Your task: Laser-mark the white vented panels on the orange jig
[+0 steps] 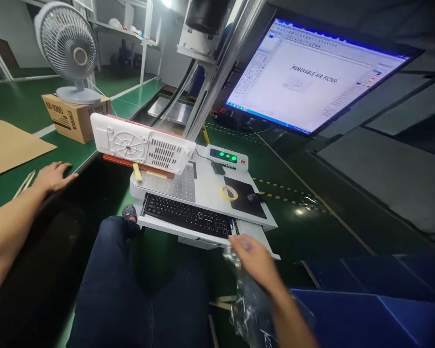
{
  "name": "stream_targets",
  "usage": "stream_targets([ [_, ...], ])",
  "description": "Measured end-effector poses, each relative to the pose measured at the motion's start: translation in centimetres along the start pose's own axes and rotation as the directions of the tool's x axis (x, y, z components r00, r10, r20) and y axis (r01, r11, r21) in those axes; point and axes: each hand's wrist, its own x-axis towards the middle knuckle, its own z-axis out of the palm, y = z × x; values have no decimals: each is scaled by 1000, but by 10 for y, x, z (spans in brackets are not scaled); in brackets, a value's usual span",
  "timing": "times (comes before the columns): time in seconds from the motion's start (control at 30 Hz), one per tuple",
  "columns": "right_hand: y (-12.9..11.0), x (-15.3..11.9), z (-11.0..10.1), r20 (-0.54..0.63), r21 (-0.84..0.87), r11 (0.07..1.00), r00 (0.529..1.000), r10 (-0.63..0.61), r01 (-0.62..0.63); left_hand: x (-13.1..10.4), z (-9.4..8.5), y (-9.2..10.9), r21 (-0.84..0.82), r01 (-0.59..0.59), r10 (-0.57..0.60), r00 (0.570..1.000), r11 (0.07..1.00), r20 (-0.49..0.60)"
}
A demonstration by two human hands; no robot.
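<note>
A crumpled bag of clear plastic film [243,302] was grasped near its upper end in the right hand [253,258] and hung below it on the near right, close to the right end of the black keyboard [188,216]. The right fingertips were blurred, so how firmly the film was pinched could not be told. The left hand [52,179] was spread and relaxed at the edge of the green tabletop [68,152] on the left, with nothing seen in its grasp. For such thin, slippery film, a gathered pinch was judged best, since loose folds were likely to slide out of a light grip. The trailing part was best led clear of the keyboard and the flat white workstation [207,180], where the small yellow ring of tape [228,193] might be caught and the tilted white plastic panel with slots [141,145], on the far left, might be knocked. Better control of the folds was to be expected if the bag were taken in both hands.
</note>
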Motion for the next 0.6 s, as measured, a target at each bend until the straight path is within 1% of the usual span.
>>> stream_targets([
  [0.07, 7, 16, 46, -3, -41, 999, 1000, -6, 6, 2, 2, 1, 30, -8, 9, 1000, 1000, -16],
  [0.1, 11, 26, 65, 1, -54, 998, 1000, -22, 22, 2, 3, 1, 43, -14, 14, 1000, 999, -17],
  [0.13, 14, 36, 82, -5, -65, 997, 999, -39, 39, 2, 4, 1, 43, -8, 9, 1000, 999, -15],
  [0.2, 20, 59, 105, -20, -85, 993, 997, -79, 77, 1, 5, 2, 24, 2, -2, 1000, 1000, -9],
  [0.27, 25, 81, 117, -47, -94, 991, 994, -96, 91, -2, 4, 4, -3, 17, -17, 1000, 1000, -14],
  [0.37, 33, 106, 127, -106, -47, 995, 990, -89, 85, -5, 3, 6, -36, 34, -35, 999, 999, -24],
  [0.47, 45, 114, 132, -164, 14, 997, 983, -77, 80, -7, 3, 6, -45, 24, -26, 999, 999, -42],
  [0.6, 57, 115, 138, -120, 62, 992, 988, -99, 107, -7, 3, 4, -50, 10, -13, 998, 999, -67],
])
